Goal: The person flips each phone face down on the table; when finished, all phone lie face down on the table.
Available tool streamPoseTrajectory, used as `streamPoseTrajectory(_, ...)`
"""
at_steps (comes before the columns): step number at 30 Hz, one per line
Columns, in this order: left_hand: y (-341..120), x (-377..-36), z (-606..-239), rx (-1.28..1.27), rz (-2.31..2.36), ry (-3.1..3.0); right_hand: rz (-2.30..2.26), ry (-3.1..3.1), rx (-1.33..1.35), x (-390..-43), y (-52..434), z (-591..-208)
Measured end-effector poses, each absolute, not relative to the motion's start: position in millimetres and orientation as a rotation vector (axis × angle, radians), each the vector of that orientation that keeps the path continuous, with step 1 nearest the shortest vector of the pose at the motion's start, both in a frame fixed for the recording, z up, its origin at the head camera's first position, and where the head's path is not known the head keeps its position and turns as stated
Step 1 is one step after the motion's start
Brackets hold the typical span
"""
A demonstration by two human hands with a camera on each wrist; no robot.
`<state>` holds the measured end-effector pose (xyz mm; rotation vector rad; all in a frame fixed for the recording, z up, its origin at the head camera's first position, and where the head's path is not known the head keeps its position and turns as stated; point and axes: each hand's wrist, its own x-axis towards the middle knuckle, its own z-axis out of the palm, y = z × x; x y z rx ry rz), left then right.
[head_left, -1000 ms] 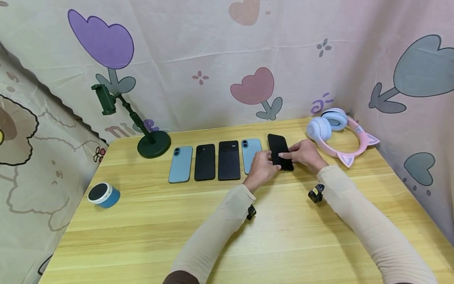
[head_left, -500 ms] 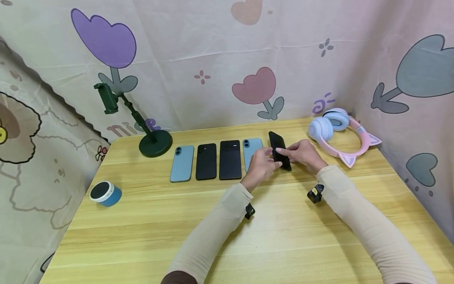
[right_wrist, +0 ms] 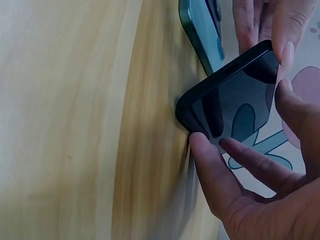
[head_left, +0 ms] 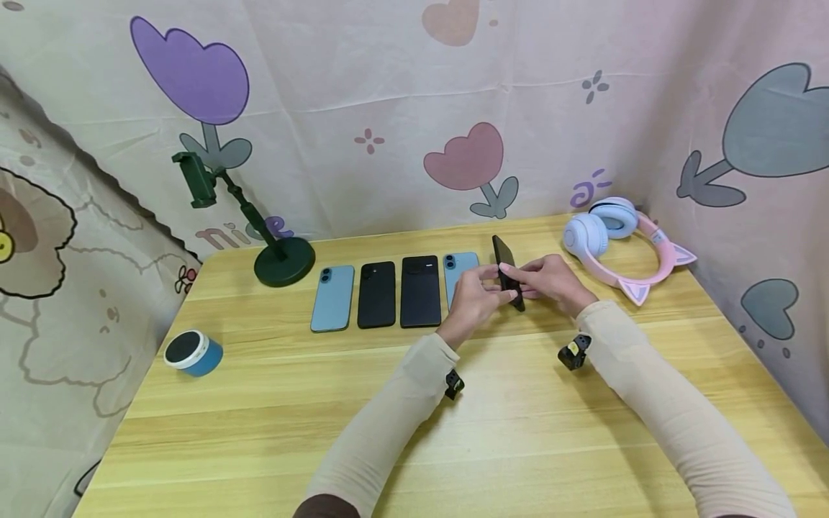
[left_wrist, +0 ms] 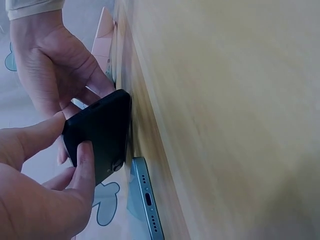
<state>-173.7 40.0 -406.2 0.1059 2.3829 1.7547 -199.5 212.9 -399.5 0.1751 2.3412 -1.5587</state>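
A black smartphone (head_left: 504, 255) is tilted up on its long edge at the right end of a row of phones. My left hand (head_left: 471, 298) pinches its upper edge, thumb on top and fingers against the back, where a camera lens shows in the left wrist view. From the other side my right hand (head_left: 557, 279) holds it, with fingers along the glossy screen (right_wrist: 235, 102) and a fingertip at the lower edge in the right wrist view. A light blue phone (head_left: 457, 267) lies face down just left, partly hidden behind my left hand.
Further left lie a dark phone (head_left: 420, 298), a black phone (head_left: 376, 295) and another light blue phone (head_left: 332, 302). Pink cat-ear headphones (head_left: 654, 270) rest at the right. A green phone stand (head_left: 285, 262) and a blue-and-white round speaker-like object (head_left: 202, 358) are on the left.
The black phone has gone from leaning slightly to nearly upright on its long edge, its screen turning to the right. Both hands have stayed on it, shifting only slightly.
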Motion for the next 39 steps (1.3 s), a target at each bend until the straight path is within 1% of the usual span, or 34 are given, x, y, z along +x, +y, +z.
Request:
streamPoseTrajectory(7,38,-174,-407,0.141,1.807,2.336,-1.657,2.219,0.197,-199,212,-397)
streamPoseTrajectory(23,40,-174,-411,0.129,1.838,2.277,-1.733,2.121,0.175,-199,213,-398)
streamPoseTrajectory(31,43,-173,-413,0.151,1.779,2.299,-1.814,2.079,0.141,-199,213,-398)
streamPoseTrajectory(39,45,-172,-417,0.238,1.677,2.368,-1.905,2.042,0.123,-197,216,-396)
